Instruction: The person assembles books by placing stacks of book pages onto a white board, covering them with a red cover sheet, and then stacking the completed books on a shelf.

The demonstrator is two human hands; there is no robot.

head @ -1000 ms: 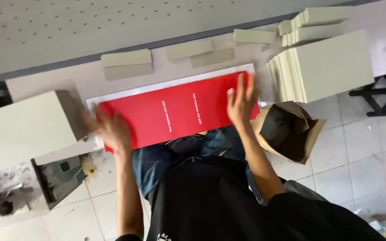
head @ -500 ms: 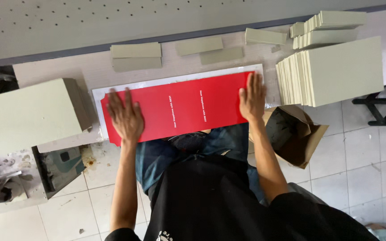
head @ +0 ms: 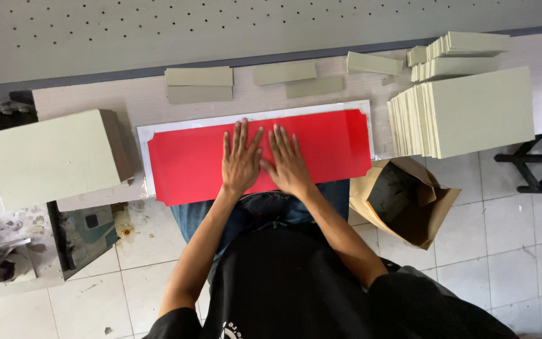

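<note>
A long red sheet point(head: 334, 144) with notched corners lies flat on a white backing sheet point(head: 142, 135) on the worktable. My left hand point(head: 241, 158) and my right hand point(head: 288, 162) both press flat on the middle of the red sheet, side by side, fingers spread and pointing away from me. Neither hand holds anything.
A tall stack of pale green boards point(head: 51, 157) stands at the left, another large stack point(head: 472, 113) at the right. Narrow green strips point(head: 199, 85) and small board piles point(head: 465, 47) lie along the back. An open brown paper bag point(head: 403, 198) sits on the tiled floor at the right.
Both hands have slid from the outer ends of the red sheet to its middle, where they now lie next to each other.
</note>
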